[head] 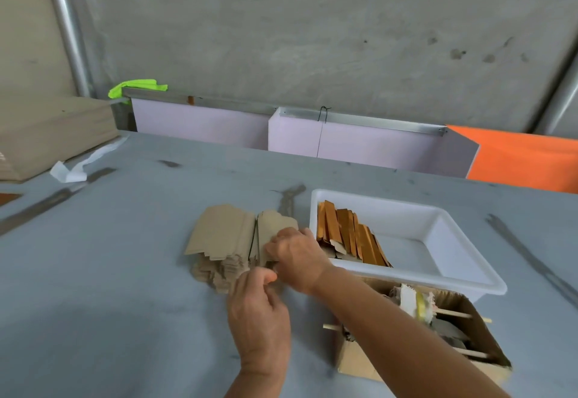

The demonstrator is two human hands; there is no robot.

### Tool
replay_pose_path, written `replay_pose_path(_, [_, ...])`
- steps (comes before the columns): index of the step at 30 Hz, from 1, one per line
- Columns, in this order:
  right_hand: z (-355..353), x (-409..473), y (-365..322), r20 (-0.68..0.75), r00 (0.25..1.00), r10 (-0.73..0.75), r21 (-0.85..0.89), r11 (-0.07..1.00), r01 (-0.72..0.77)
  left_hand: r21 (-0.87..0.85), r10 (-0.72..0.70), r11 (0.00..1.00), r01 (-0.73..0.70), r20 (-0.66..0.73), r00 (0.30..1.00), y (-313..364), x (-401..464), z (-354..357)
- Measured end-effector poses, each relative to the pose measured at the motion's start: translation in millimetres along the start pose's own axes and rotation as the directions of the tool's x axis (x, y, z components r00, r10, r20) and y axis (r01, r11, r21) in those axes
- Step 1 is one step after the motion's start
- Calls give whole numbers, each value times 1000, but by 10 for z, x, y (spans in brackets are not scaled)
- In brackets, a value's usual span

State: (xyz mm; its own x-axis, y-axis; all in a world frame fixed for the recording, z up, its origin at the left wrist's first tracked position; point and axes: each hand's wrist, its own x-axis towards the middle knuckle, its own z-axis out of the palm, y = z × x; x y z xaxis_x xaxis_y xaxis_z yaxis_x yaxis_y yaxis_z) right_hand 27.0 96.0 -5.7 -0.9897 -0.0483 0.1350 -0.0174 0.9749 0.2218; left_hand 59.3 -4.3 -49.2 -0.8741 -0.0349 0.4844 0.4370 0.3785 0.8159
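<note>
Now the right hand (pixel 297 260) lies on the right part of a pile of brown card pieces (pixel 225 235). Its fingers bend over the top pieces and hold them. The left hand (pixel 259 313) is just in front of it, at the near edge of the pile. Its thumb and fingers are bent close together. The hand is blurry, so I cannot tell if it has a piece pinched between them. The two hands almost touch.

The pile sits in the middle of a grey table (pixel 109 288). Its pieces are fanned out a bit, with bumpy edges.

Just to the right of the pile is a white tray (pixel 391 200). Shiny orange-brown strips (pixel 347 235) lean in a row in the tray's left end. In front of the tray, under the right arm, is an open cardboard box (pixel 356 357). Thin wooden sticks (pixel 453 314) poke through it, and a roll of white cloth (pixel 409 299) sits on one.

Far off to the left lie flat brown boards (pixel 47 128), a white strip (pixel 78 166) and a long metal bar (pixel 56 194). Behind the table stand pale purple boards (pixel 359 141), with a green cloth (pixel 137 86) at the left end and an orange sheet (pixel 525 160) at the right.
</note>
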Motion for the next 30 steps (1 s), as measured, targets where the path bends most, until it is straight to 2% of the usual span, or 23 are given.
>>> replay_pose_path(3, [-1, -12, -35, -10, 1000, -25, -70, 997, 25, -11, 5, 1000, -5, -17, 1000, -32, 5, -26])
replay_pose_path(5, [-5, -38, -48, -17, 999, -35, -35, 999, 35, -26, -4, 1000, 3, -24, 1000, -42, -3, -39])
replay_pose_path(10, [-18, -80, -101, -63, 997, 44, 91, 995, -38, -39, -32, 999, 31, -23, 999, -42, -40, -55])
replay_pose_path(12, [-25, -70, -93, -89, 990, 109, 213, 973, -88, -42, -39, 998, 38, -24, 999, -47, -41, -70])
replay_pose_path(15, [-59, -70, -21, -108, 971, 214, 452, 880, -143, -44, -40, 998, 39, -30, 999, -64, -33, -94])
replay_pose_path(17, [-79, -94, 19, -154, 946, 284, 518, 839, -168, -55, -57, 997, 55, -33, 998, -77, -21, -100])
replay_pose_path(22, [-155, -95, 120, -330, 823, 462, 506, 823, -259, -78, -71, 995, 69, -21, 997, -71, 18, -91])
replay_pose_path(25, [-260, -106, 163, -362, 726, 584, 602, 742, -296, -88, -70, 994, 68, -21, 997, -34, 43, -115])
replay_pose_path(27, [-365, -160, 200, -388, 636, 667, 717, 652, -246, -110, -51, 993, 47, -34, 998, 11, 81, -141])
replay_pose_path(29, [-488, -284, 264, -300, 572, 764, 870, 465, -165, -142, -37, 990, 28, -59, 998, 85, 142, -182])
replay_pose_path(30, [-537, -389, 295, -222, 567, 793, 931, 345, -119, -175, -46, 984, 33, -72, 996, 136, 175, -201])
